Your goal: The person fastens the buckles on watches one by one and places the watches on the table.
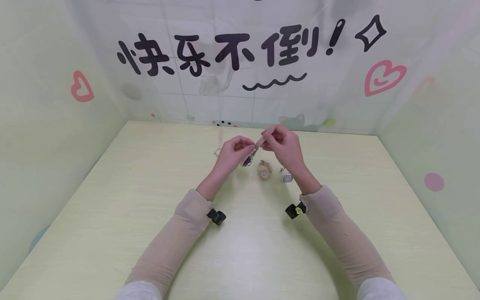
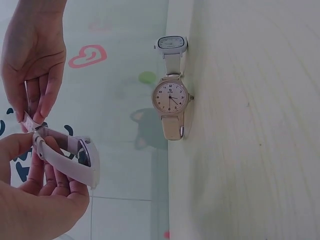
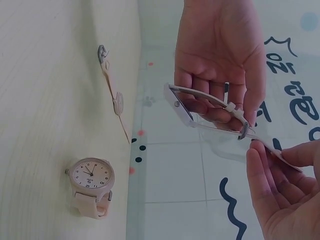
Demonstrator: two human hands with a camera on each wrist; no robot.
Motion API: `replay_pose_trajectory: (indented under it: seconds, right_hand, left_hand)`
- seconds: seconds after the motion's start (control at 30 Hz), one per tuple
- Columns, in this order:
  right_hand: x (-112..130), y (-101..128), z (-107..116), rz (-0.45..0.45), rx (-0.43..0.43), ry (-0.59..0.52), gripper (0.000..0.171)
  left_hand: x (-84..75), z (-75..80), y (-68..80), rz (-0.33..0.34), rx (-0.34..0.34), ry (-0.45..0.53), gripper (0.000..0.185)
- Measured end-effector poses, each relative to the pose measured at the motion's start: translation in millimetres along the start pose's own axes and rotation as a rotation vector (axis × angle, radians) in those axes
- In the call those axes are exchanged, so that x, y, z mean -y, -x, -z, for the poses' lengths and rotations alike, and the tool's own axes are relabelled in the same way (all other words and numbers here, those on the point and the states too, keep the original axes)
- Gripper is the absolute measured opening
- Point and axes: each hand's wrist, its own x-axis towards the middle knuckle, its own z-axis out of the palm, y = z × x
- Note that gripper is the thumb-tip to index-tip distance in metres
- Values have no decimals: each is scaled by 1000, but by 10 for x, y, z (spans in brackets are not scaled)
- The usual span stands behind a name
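Both hands are raised over the far middle of the table (image 1: 112,233): the left hand (image 1: 234,152) grips the pale pink watch (image 2: 67,155) by its band, while the right hand (image 1: 285,143) pinches the strap's free end. Below them lie a round beige watch (image 1: 264,170), a white square watch (image 1: 286,176) just beside it, and a thin pink watch (image 3: 114,100) (flat, straps stretched out) towards the far edge.

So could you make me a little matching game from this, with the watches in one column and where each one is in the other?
Things:
1. pale pink watch
2. round-faced watch
3. white rectangular watch
4. thin pink watch

Places:
a. laid out flat on the table, far side of the left hand
b. held up by both hands
c. on the table, beside the right hand
d. on the table, between the two hands

Pairs: 1-b, 2-d, 3-c, 4-a
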Motion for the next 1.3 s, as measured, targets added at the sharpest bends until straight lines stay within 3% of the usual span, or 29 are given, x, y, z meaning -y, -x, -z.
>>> replay_pose_trajectory:
  seconds: [0.67, 0.93, 1.3]
  right_hand:
    - [-19, 11, -16, 23, 14, 6, 19]
    - [-27, 14, -27, 18, 26, 28, 16]
    - [-24, 37, -26, 28, 73, 168, 19]
  left_hand:
    - [15, -16, 3, 7, -13, 19, 17]
    - [7, -24, 7, 9, -41, -15, 17]
    - [3, -22, 8, 2, -59, -72, 16]
